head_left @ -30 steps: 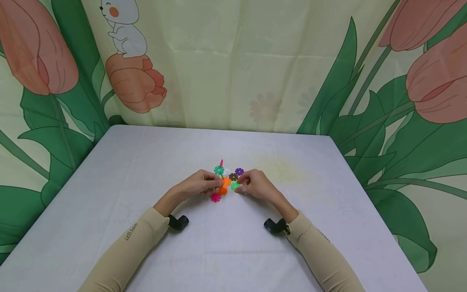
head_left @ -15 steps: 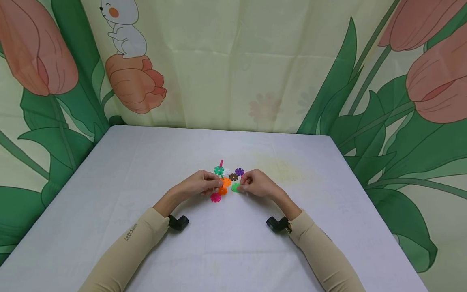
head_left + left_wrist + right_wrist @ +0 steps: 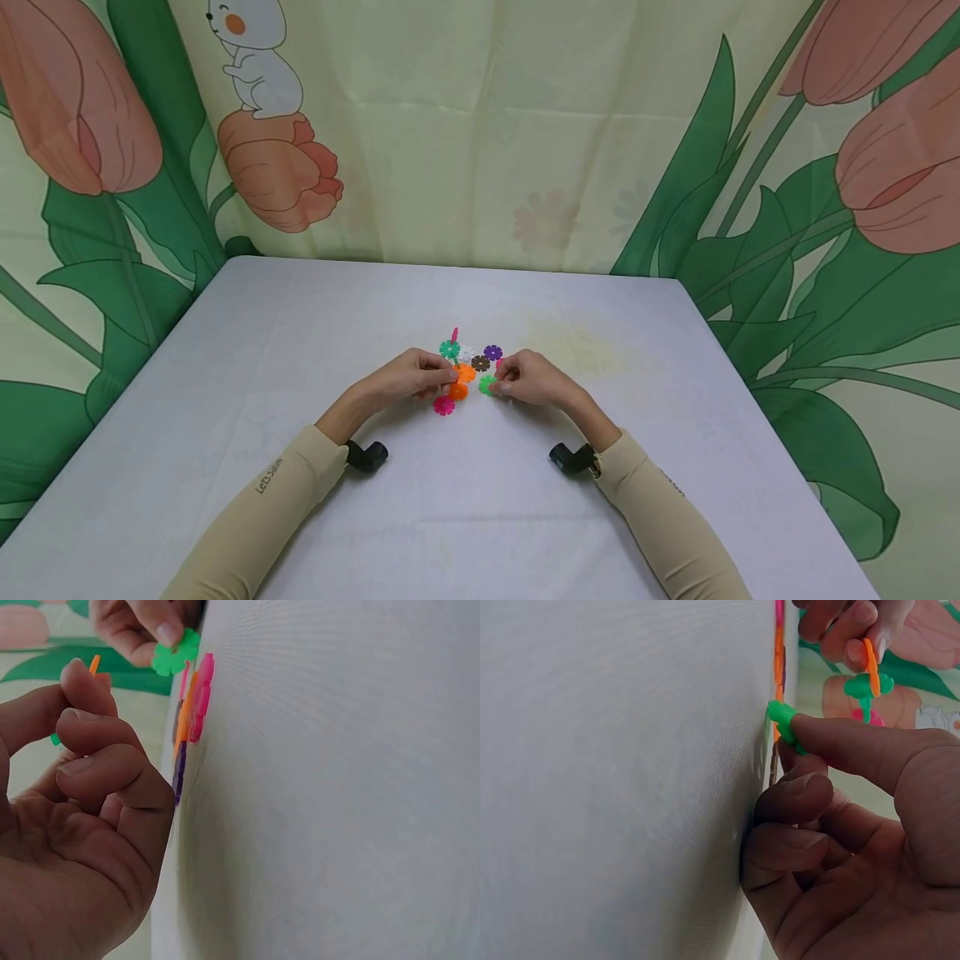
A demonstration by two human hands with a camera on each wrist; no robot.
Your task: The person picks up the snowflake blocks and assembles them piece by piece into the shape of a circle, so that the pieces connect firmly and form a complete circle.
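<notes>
Between the thumb and fingertips of my left hand (image 3: 423, 375) is the edge of an orange snowflake disc (image 3: 467, 373), held above the table. A teal-green disc (image 3: 450, 349) and an upright pink disc (image 3: 454, 334) extend beyond it, apparently joined to it. My right hand (image 3: 531, 377) pinches a light green snowflake disc (image 3: 782, 716) by its edge, a short way right of the orange one and apart from it. In the left wrist view, this light green disc (image 3: 176, 654) shows its notched face. The left fingertips partly hide the orange disc.
Several loose discs lie on the white-covered table (image 3: 480, 517): a pink one (image 3: 444, 406), an orange one (image 3: 458, 392), a brown one (image 3: 480, 363) and a purple one (image 3: 492, 352). A whitish disc (image 3: 467, 354) is near the teal one. A printed curtain (image 3: 480, 167) hangs behind.
My right hand has drawn slightly to the right with the light green disc, widening the gap to the orange disc. The left hand stays almost still.
</notes>
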